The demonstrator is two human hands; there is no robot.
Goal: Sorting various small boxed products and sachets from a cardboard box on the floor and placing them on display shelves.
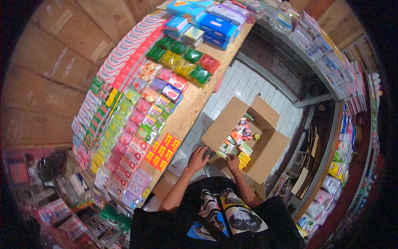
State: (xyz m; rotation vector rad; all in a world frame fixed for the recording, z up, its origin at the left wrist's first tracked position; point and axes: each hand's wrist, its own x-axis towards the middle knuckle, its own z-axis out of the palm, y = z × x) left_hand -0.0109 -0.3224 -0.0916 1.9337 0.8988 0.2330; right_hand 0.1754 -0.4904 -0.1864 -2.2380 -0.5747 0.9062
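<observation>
An open cardboard box [230, 119] stands on the floor before me with its flaps spread. Several small product cartons [239, 137] lie jumbled inside, among them a pair of yellow cartons [244, 158] near its front. My left hand [197, 158] is at the box's near left corner, fingers bent over a dark patch that I cannot make out. My right hand [233, 163] reaches in over the near side with its fingers curled. Its fingertips are beside a pale green carton [222, 153]; whether they grip it is hidden.
On the left, a wooden counter [186, 107] bears rows of soaps, sachets and toothpaste-like cartons, with red-and-yellow packs [163, 152] near its edge. Stocked shelving [337, 124] curves along the right. White floor tiles [230, 76] show around the box.
</observation>
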